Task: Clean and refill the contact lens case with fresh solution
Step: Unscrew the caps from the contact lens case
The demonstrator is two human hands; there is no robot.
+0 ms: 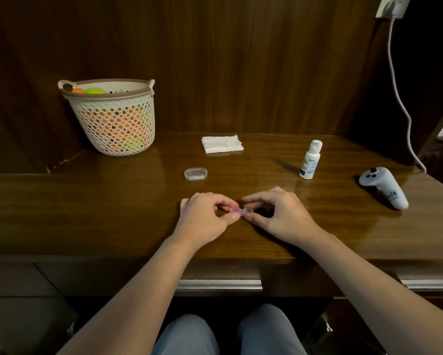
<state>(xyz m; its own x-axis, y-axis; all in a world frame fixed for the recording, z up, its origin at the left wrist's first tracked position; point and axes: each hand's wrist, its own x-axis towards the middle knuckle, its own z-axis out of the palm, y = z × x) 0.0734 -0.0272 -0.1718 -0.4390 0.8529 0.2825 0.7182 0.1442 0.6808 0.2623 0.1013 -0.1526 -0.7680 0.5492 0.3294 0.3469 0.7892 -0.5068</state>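
Head view, desk (87, 201) contents, left to right. Perforated basket (112, 119) of orange and green balls, back left corner. Clear oval container (195, 173), mid-desk. Folded tissue (221, 144), near the back edge. Left hand (202, 216) pinching the pink end of the contact lens case (241, 211), toward the front edge; right hand (279, 216) pinching its clear end. Solution bottle (310, 160), upright, capped, right of centre. Grey controller (383, 187), right edge. White cable (399, 98), hanging down the back right corner.
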